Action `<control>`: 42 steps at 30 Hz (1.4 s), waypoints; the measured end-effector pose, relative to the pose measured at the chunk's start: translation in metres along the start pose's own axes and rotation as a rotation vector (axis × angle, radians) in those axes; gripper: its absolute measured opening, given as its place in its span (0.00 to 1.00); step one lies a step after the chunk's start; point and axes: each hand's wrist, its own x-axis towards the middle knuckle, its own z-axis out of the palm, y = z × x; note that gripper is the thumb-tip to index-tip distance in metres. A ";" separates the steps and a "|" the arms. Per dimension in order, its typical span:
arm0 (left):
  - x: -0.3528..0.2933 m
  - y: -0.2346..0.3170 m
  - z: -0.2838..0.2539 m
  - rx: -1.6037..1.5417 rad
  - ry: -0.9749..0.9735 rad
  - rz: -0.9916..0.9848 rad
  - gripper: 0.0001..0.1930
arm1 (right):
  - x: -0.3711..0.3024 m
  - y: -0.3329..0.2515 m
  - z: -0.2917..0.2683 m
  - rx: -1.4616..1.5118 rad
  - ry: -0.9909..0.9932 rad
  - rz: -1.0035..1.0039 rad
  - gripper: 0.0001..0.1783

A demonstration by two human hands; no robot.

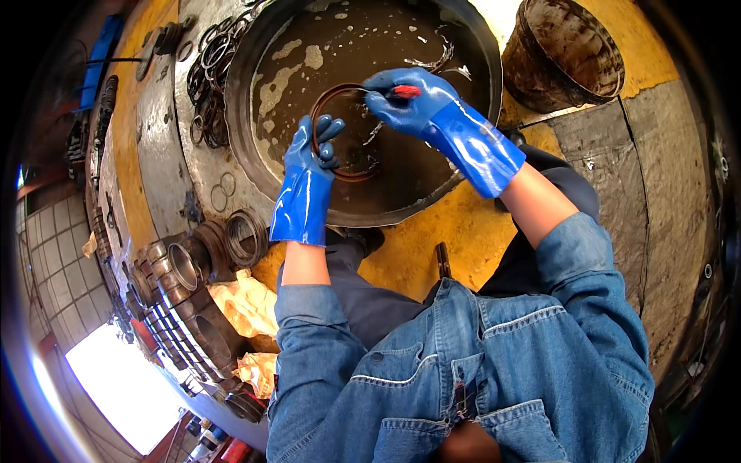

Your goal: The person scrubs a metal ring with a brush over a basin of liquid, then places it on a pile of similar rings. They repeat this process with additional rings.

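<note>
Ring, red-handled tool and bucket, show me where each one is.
ring (318, 116), head view, on its left arc above the left hand's fingers
red-handled tool (406, 91), head view, on the red handle in the right hand
bucket (540, 73), head view, on its outer wall

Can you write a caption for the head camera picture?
Blue-gloved left hand holds a dark ring over a basin of murky liquid; right hand grips a red-handled tool.

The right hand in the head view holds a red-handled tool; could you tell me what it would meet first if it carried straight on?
Probably the dark ring held by the left hand; the right hand points there, though depth is unclear.
</note>
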 end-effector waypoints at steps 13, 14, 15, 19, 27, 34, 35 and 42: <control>-0.027 0.016 0.004 -0.130 -0.258 0.107 0.23 | 0.024 0.010 -0.004 0.041 -0.015 0.318 0.18; -0.025 0.015 0.005 -0.156 -0.262 0.111 0.23 | 0.027 0.016 -0.006 0.023 -0.055 0.413 0.20; -0.023 0.013 0.008 -0.180 -0.269 0.113 0.22 | 0.028 0.026 -0.007 0.005 -0.091 0.510 0.22; -0.020 0.015 -0.004 -0.207 -0.370 0.153 0.23 | 0.013 0.019 0.001 0.127 -0.075 0.710 0.24; -0.009 0.013 -0.004 -0.108 -0.237 0.251 0.22 | -0.030 -0.003 0.008 0.252 -0.292 0.726 0.28; -0.015 0.014 0.004 0.054 -0.066 0.221 0.23 | -0.019 0.014 0.020 -0.235 -0.151 0.316 0.19; -0.017 0.013 0.010 0.061 -0.069 0.201 0.23 | -0.017 0.014 0.019 -0.270 -0.093 0.161 0.16; -0.027 0.006 0.026 0.185 -0.163 0.192 0.22 | 0.004 0.023 0.022 -0.405 0.081 -0.273 0.17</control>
